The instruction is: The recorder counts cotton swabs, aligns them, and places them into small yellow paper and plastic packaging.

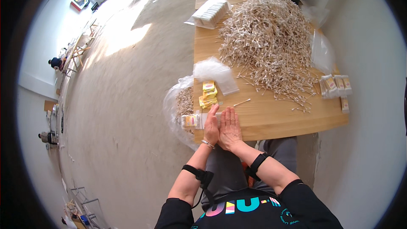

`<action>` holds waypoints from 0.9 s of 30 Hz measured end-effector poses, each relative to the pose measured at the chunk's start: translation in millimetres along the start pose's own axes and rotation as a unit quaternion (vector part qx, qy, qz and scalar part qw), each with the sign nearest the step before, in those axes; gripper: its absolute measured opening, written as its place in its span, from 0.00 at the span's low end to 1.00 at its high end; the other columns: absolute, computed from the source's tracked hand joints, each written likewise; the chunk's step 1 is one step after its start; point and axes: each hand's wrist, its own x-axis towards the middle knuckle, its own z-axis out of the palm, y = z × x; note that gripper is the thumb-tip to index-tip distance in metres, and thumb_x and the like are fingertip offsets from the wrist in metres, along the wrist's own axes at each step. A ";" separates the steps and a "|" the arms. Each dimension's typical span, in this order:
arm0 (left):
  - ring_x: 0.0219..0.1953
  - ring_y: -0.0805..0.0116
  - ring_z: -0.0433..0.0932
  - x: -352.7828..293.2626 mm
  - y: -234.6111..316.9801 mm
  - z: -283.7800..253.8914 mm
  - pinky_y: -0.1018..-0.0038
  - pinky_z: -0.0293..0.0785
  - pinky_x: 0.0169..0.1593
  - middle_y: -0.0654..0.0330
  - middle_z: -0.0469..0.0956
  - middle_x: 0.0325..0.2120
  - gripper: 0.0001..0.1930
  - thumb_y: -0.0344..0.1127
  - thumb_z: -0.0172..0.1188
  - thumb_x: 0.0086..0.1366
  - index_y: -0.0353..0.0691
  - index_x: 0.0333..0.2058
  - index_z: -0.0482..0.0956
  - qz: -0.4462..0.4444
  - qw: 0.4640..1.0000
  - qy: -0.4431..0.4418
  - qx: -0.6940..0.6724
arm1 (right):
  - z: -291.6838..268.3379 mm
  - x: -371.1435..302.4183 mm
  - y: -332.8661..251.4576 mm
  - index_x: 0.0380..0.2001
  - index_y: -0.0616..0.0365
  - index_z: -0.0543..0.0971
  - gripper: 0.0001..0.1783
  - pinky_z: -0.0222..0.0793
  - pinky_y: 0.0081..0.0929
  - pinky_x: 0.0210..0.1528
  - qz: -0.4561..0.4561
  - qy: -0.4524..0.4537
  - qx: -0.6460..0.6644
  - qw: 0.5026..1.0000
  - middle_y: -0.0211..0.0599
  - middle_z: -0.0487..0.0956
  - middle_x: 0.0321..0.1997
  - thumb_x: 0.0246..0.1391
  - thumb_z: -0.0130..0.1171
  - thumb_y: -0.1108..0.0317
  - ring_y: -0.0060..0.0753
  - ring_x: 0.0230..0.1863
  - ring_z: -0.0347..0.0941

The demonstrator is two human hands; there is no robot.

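Observation:
Near the table's front edge, my left hand (211, 124) and my right hand (230, 126) lie side by side with fingers stretched out. Cotton swabs (218, 118) show in the narrow gap between them; how many lie beneath the palms is hidden. The left hand is turned on its edge, the right lies flatter. Just left of my left hand, a clear packet of cotton swabs (190, 121) with a yellow label rests at the table's corner. Beyond the hands are small yellow cards (208, 95) and one loose cotton swab (242, 102).
A big heap of cotton swabs (267, 38) covers the far part of the wooden table (275, 123). Clear bags (216, 74) lie left of it, filled packets (335, 85) at the right edge. A plastic sack of swabs (182, 101) stands beside the table's left edge.

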 end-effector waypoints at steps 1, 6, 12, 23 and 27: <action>0.64 0.55 0.56 0.2 6.0 -5.2 0.67 0.47 0.65 0.48 0.64 0.57 0.26 0.48 0.35 0.71 0.32 0.56 0.65 0.040 0.997 0.001 0.073 | 2.2 1.3 -0.5 0.64 0.72 0.41 0.44 0.20 0.45 0.70 0.003 0.003 0.001 1.000 0.58 0.35 0.70 0.55 0.42 0.51 0.54 0.72 0.25; 0.63 0.50 0.57 7.3 -2.9 -63.3 0.63 0.49 0.65 0.45 0.63 0.57 0.24 0.44 0.40 0.69 0.34 0.57 0.64 0.067 0.954 0.101 0.273 | 2.9 4.3 -14.8 0.63 0.73 0.42 0.47 0.21 0.45 0.70 -0.005 0.027 0.045 0.999 0.59 0.35 0.70 0.53 0.47 0.49 0.55 0.72 0.25; 0.60 0.51 0.62 7.3 -62.1 -111.6 0.64 0.56 0.62 0.46 0.66 0.56 0.24 0.41 0.47 0.67 0.34 0.58 0.62 -0.096 0.892 0.127 0.423 | 7.7 7.2 -29.2 0.63 0.74 0.43 0.48 0.22 0.45 0.70 0.003 0.050 0.004 0.999 0.60 0.36 0.70 0.52 0.48 0.48 0.56 0.71 0.26; 0.52 0.70 0.70 8.5 -77.0 -113.3 0.77 0.66 0.55 0.53 0.72 0.51 0.22 0.41 0.44 0.70 0.31 0.56 0.64 -0.181 0.975 0.091 -0.093 | 19.7 14.7 -65.3 0.62 0.75 0.43 0.49 0.23 0.47 0.70 -0.010 0.064 0.028 0.998 0.62 0.37 0.69 0.52 0.50 0.49 0.59 0.71 0.28; 0.52 0.69 0.70 9.5 -76.6 -113.3 0.76 0.67 0.54 0.51 0.71 0.51 0.22 0.41 0.44 0.70 0.31 0.56 0.65 -0.181 0.976 0.089 -0.082 | 20.3 15.3 -70.9 0.62 0.75 0.42 0.49 0.24 0.47 0.70 -0.017 0.059 0.028 0.998 0.63 0.37 0.69 0.52 0.51 0.49 0.59 0.71 0.27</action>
